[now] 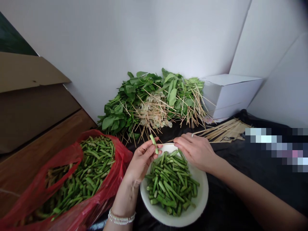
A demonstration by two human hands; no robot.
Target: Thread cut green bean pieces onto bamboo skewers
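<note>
My left hand (pixel 141 158) is closed, pinching a short cut piece of green stem (pixel 154 143) between thumb and fingers above the bowl's far left rim. Beneath both hands sits a white bowl (pixel 203 205) holding a heap of cut green stem pieces (pixel 169 186). Over the far right rim, my right hand (pixel 198 152) has its fingers curled together, knuckles up, with a ring on one finger. Its fingertips are largely hidden, so whatever they grip cannot be made out. A thin stick end shows faintly just left of them.
A red plastic bag (pixel 121 157) of cut stems (pixel 96 160) lies left. Behind the bowl are leafy greens (pixel 114 118) and skewered pale pieces (pixel 154 110). Loose wooden skewers (pixel 223 130) lie right, near a white box (pixel 231 94). A cardboard box (pixel 31 102) stands left.
</note>
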